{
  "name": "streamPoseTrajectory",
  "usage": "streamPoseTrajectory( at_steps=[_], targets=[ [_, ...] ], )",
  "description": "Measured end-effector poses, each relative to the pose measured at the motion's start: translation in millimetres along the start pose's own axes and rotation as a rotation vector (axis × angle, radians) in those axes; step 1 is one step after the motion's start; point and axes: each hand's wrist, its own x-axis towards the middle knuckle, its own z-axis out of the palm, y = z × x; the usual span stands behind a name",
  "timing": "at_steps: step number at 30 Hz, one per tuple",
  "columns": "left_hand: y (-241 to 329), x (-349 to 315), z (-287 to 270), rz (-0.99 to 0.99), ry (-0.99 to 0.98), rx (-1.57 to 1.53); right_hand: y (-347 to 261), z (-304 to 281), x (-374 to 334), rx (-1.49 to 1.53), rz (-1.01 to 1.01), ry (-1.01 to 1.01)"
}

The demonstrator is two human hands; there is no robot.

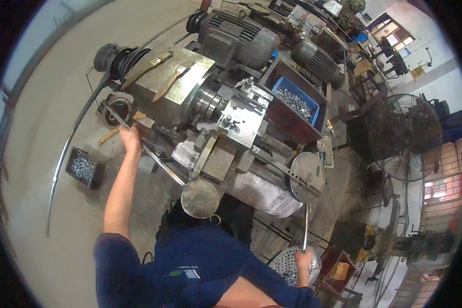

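My left hand (130,137) is wrapped around a long metal lever (161,167), which runs to a round metal disc (200,198) at the front of a lathe. Low on the right, my right hand (303,260) is closed around a shiny rod handle (306,228) below a larger disc (307,176) with a perforated bar across it. Between the two levers sits the lathe's slide block (242,123), facing the steel chuck (208,102). Whether a workpiece is in the chuck is too small to tell.
Two wooden-handled tools (170,82) lie on the headstock. Behind the slide, a blue tray (296,100) holds small metal parts. A dark bin (82,168) of parts stands at the left; a perforated bowl (287,266) lies below my right hand. A large fan (405,128) stands at right.
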Motion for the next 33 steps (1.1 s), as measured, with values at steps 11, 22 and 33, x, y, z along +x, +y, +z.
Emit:
streamPoseTrajectory(
  at_steps=[11,22,33],
  targets=[
    [-6.3,11.7,-5.5,0.105,0.082,0.135,-54.4,35.2,-49.5,0.501,0.156,-0.084],
    [-1.5,7.4,-0.1,0.091,0.103,0.124,-72.8,34.9,-56.6,0.377,0.229,-0.048],
    [-5.5,14.1,-6.9,0.127,0.067,0.088,-56.1,37.4,-53.0,0.636,0.178,-0.102]
  ],
)
